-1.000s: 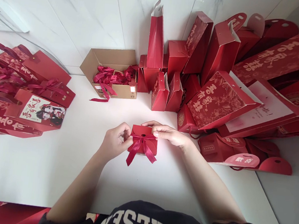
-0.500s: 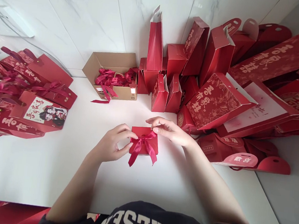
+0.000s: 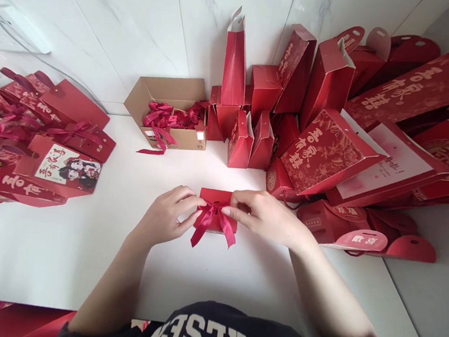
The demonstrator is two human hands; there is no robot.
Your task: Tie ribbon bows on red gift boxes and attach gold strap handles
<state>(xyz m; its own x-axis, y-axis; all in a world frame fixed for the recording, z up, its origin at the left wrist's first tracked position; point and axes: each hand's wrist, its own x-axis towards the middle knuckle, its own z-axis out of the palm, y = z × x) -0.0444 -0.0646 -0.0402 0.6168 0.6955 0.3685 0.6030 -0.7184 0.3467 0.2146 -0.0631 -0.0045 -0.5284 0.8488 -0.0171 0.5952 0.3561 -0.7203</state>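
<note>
A small red gift box lies on the white table in front of me, a dark pink satin ribbon tied in a bow across it. Both ribbon tails hang over the box's near side. At the bow's left loop, the thumb and fingers of my left hand pinch the ribbon. My right hand lies over the right side of the box, its thumb and finger closed on the bow just right of the knot. Its fingers cover the right loop.
Behind the box stands a cardboard carton of loose ribbon. Red gift boxes crowd the right and back of the table. More finished-looking boxes with bows and handles sit at the left. A marble-patterned wall rises behind.
My right hand has moved left and slightly down, from the box's upper right corner to the bow near the knot. My left hand stays at the left loop; the bow has shifted slightly.
</note>
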